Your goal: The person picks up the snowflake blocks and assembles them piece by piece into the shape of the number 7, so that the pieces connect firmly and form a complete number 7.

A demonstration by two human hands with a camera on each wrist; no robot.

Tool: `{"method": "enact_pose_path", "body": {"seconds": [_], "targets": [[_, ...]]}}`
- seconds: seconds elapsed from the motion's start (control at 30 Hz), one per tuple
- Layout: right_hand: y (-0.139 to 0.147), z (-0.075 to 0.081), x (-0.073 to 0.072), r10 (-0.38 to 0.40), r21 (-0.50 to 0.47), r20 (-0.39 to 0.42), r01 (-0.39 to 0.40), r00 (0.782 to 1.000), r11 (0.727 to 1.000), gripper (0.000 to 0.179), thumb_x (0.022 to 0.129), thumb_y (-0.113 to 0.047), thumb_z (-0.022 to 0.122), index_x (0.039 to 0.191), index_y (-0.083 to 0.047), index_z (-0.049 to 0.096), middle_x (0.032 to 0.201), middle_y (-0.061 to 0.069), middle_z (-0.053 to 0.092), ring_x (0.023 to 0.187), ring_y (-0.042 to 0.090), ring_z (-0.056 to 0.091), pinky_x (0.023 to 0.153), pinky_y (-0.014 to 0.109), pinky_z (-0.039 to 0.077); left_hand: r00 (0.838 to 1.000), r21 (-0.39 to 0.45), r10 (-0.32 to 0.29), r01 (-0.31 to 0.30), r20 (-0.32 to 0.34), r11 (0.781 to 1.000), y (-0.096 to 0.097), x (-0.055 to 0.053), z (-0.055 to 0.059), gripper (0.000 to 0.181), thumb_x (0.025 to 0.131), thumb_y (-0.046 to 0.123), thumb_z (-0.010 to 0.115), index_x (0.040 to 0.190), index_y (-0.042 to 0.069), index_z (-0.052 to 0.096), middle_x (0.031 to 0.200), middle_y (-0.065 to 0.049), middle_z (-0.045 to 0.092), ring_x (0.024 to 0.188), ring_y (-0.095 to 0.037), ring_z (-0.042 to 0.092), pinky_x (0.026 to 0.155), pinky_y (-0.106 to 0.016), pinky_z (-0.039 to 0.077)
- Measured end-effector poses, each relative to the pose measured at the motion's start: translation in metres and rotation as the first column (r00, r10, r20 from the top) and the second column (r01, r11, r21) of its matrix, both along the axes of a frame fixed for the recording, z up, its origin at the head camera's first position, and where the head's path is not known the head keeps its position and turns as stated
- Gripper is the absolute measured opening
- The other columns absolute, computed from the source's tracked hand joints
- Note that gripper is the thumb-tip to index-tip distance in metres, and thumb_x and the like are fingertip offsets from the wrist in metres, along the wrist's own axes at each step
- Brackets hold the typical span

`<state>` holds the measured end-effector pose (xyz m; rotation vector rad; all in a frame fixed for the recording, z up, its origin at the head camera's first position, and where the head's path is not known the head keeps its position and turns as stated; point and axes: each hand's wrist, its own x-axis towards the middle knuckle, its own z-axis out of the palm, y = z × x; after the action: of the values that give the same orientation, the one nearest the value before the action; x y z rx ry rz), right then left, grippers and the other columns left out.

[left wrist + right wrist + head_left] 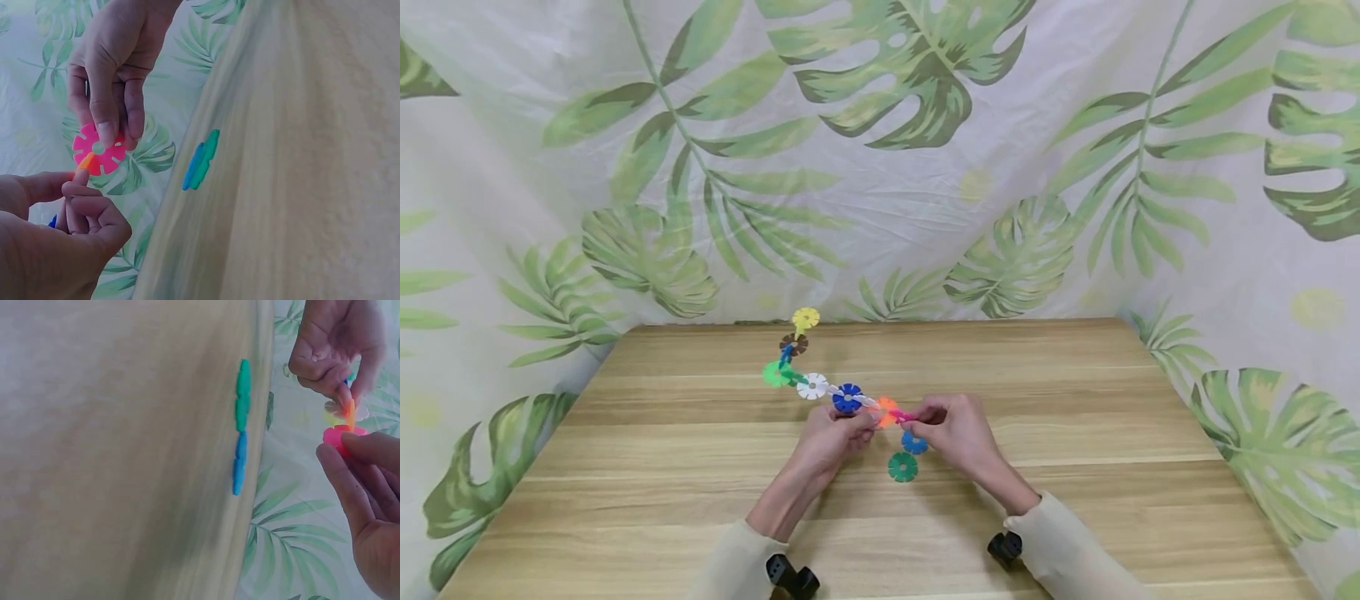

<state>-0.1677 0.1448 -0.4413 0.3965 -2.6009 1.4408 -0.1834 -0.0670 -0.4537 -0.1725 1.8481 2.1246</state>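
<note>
My left hand (829, 440) pinches an orange notched disc (887, 412) at the near end of a chain of slotted plastic discs. Opposite it, my right hand (957, 430) holds a pink notched disc (100, 149) between thumb and fingers. In both wrist views the edge of the orange disc meets the pink one at its rim. From the left hand the chain runs away to the left through a dark blue disc (847, 397), a white disc (812, 386), a light green disc (777, 373), a brown disc (793, 344) and a yellow disc (805, 317).
A blue disc (914, 442) and a green disc (902, 467) lie close together on the wooden table (1075, 517), just below the hands. Behind the table hangs a leaf-patterned cloth (887, 208). A small black device (1004, 547) sits at each sleeve.
</note>
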Motion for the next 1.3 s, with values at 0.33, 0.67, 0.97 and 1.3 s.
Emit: {"method": "enact_pose_path", "body": {"seconds": [0.33, 0.67, 0.97, 1.3], "targets": [[0.0, -0.001, -0.007, 0.021, -0.025, -0.014, -0.021, 1.0, 0.999, 0.009, 0.085, -0.004, 0.086, 0.083, -0.011, 0.082, 0.079, 0.004, 0.08, 0.064, 0.005, 0.068, 0.058, 0.019, 0.056, 1.0, 0.034, 0.025, -0.025, 0.015, 0.999, 0.001, 0.001, -0.001, 0.012, 0.093, -0.001, 0.073, 0.103, -0.005, 0.068, 0.082, -0.003, 0.073, 0.073, -0.012, 0.063, 0.069, -0.023, 0.057], [0.0, -0.002, -0.01, 0.022, -0.095, 0.088, -0.014, 0.996, 0.995, 0.006, 0.086, -0.009, 0.086, 0.087, -0.012, 0.082, 0.084, 0.005, 0.081, 0.07, 0.015, 0.074, 0.061, 0.02, 0.058, 1.0, 0.045, 0.028, -0.029, 0.01, 0.999, 0.0, 0.0, 0.0, 0.013, 0.095, 0.001, 0.072, 0.106, -0.005, 0.068, 0.084, -0.002, 0.071, 0.075, -0.012, 0.062, 0.069, -0.022, 0.056], [0.014, 0.0, -0.026, 0.09, 0.154, 0.223, -0.126, 0.971, 0.98, 0.029, 0.082, -0.016, 0.091, 0.104, -0.005, 0.077, 0.102, 0.011, 0.077, 0.094, 0.02, 0.071, 0.086, 0.036, 0.062, 0.999, 0.05, 0.042, -0.042, 0.015, 0.998, -0.006, -0.007, 0.005, 0.012, 0.096, 0.005, 0.074, 0.106, 0.0, 0.071, 0.087, 0.0, 0.073, 0.079, -0.01, 0.064, 0.077, -0.023, 0.06], [0.02, -0.014, -0.034, 0.096, 0.31, 0.323, -0.201, 0.942, 0.929, 0.036, 0.077, -0.022, 0.095, 0.104, -0.006, 0.077, 0.098, 0.003, 0.074, 0.087, 0.015, 0.062, 0.082, 0.034, 0.056, 0.998, 0.055, 0.035, -0.038, 0.044, 0.998, -0.008, -0.003, -0.006, 0.02, 0.097, 0.007, 0.073, 0.113, -0.004, 0.07, 0.091, -0.003, 0.076, 0.084, -0.012, 0.067, 0.075, -0.021, 0.06]]}}
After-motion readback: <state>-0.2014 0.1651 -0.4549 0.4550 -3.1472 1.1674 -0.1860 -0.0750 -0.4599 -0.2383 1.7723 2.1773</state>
